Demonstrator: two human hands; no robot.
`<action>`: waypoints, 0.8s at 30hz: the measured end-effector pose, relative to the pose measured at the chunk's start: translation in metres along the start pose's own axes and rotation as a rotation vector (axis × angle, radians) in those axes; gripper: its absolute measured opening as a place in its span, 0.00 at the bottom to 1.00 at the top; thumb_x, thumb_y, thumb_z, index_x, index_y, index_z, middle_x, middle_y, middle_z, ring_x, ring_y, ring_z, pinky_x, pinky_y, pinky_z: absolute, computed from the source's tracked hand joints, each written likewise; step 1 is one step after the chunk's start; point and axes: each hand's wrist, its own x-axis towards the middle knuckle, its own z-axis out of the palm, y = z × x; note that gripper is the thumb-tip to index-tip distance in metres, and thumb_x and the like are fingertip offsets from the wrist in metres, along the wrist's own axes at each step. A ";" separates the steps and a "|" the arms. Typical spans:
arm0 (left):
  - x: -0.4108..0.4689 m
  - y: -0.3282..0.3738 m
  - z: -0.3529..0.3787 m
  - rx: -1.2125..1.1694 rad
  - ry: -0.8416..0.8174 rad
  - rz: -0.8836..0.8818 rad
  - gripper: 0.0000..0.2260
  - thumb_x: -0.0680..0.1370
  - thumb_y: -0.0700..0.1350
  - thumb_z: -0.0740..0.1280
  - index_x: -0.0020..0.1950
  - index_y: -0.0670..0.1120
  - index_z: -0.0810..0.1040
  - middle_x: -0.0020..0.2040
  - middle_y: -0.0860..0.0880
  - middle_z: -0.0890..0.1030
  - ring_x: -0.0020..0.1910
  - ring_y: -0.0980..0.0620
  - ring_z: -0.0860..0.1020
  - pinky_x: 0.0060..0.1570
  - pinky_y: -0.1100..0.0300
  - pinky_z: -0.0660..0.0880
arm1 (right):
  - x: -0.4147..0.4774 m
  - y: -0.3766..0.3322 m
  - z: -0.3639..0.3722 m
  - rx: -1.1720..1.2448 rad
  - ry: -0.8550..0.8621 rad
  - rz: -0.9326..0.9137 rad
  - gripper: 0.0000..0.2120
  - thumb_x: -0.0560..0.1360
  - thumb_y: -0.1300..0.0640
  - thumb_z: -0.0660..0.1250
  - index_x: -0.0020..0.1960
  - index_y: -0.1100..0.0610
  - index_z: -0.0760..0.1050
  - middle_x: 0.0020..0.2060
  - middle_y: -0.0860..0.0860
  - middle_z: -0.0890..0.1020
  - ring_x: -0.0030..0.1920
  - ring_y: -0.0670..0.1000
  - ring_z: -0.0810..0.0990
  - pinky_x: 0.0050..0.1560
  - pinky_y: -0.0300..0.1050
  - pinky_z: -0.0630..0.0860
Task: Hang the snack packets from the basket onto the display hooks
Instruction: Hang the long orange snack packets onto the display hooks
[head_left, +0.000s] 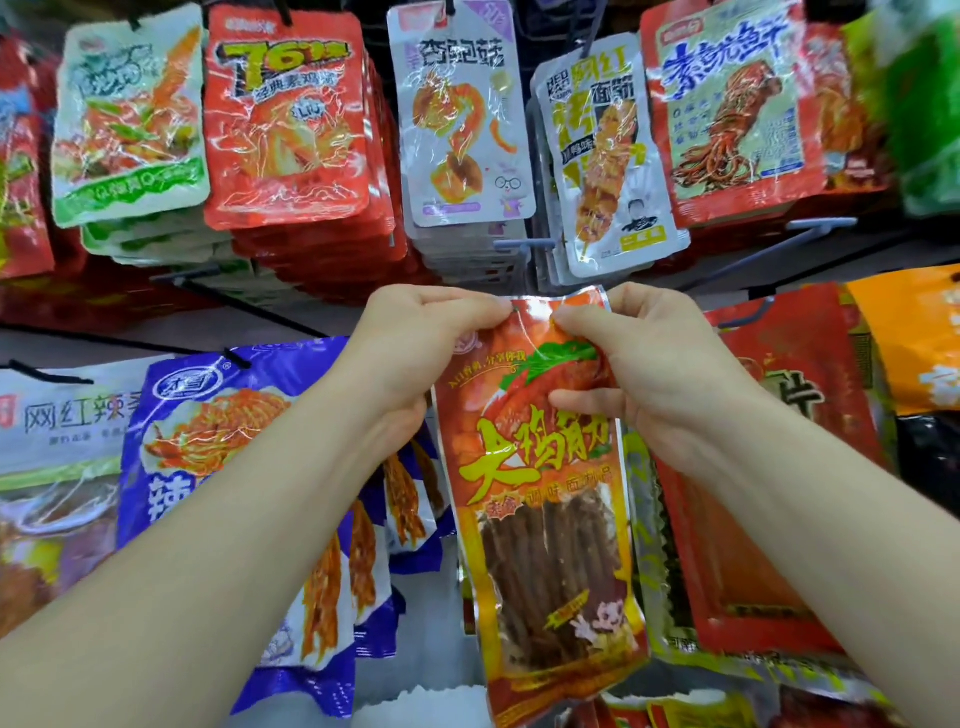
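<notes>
I've got both hands pinching the top edge of the orange-red snack packet (545, 493) at frame centre: left hand (415, 353) on the top-left corner, right hand (654, 374) w/ thumb nr the hang hole and fingers curled on the front. The packet's top sits just below the grey hook end (522, 243) and isn't threaded yet. I'd call the task partway: upper-frame hanging packets (285, 114) are stacked deep, but the basket's out of view, so I can't tell what's left.
</notes>
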 end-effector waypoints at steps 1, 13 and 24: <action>0.001 0.000 0.000 0.007 -0.003 0.007 0.03 0.71 0.37 0.73 0.37 0.42 0.84 0.36 0.42 0.84 0.36 0.45 0.83 0.44 0.49 0.82 | 0.000 0.000 0.000 0.004 0.003 0.002 0.07 0.75 0.60 0.70 0.41 0.57 0.73 0.42 0.56 0.77 0.36 0.52 0.80 0.26 0.41 0.78; -0.004 -0.022 0.001 0.080 0.102 0.098 0.14 0.71 0.40 0.75 0.51 0.53 0.76 0.48 0.40 0.83 0.39 0.45 0.84 0.41 0.45 0.82 | 0.003 0.016 -0.003 0.018 -0.005 0.088 0.05 0.76 0.59 0.69 0.47 0.57 0.73 0.48 0.57 0.77 0.41 0.54 0.81 0.26 0.41 0.78; -0.112 -0.093 0.012 0.187 -0.051 0.120 0.40 0.69 0.33 0.74 0.66 0.69 0.64 0.54 0.76 0.74 0.51 0.68 0.78 0.45 0.75 0.73 | -0.023 0.044 -0.041 -0.680 -0.256 -0.358 0.32 0.72 0.69 0.65 0.65 0.38 0.67 0.41 0.59 0.79 0.29 0.56 0.71 0.34 0.50 0.74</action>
